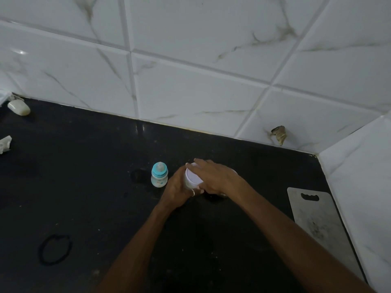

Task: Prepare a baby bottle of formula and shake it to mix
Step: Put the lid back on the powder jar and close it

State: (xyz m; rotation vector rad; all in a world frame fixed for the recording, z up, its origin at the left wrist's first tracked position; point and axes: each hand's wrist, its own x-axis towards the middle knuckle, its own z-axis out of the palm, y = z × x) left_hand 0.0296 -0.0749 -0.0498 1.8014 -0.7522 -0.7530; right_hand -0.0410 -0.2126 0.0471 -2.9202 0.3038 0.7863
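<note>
A small baby bottle [159,174] with a teal collar and clear teat stands upright on the black counter [84,187]. Just to its right is a white round container [192,179] with a white lid. My left hand [176,192], wearing a ring, wraps around the container's body from the left. My right hand [213,176] lies over the lid from the right, fingers curled on its rim. The lower part of the container is hidden by my hands.
A steel cutting board [321,225] lies at the right by the tiled side wall. A black hair band [55,252] lies at front left. A bar of soap [19,108] and crumpled paper [4,143] sit at far left. The tiled wall [190,70] backs the counter.
</note>
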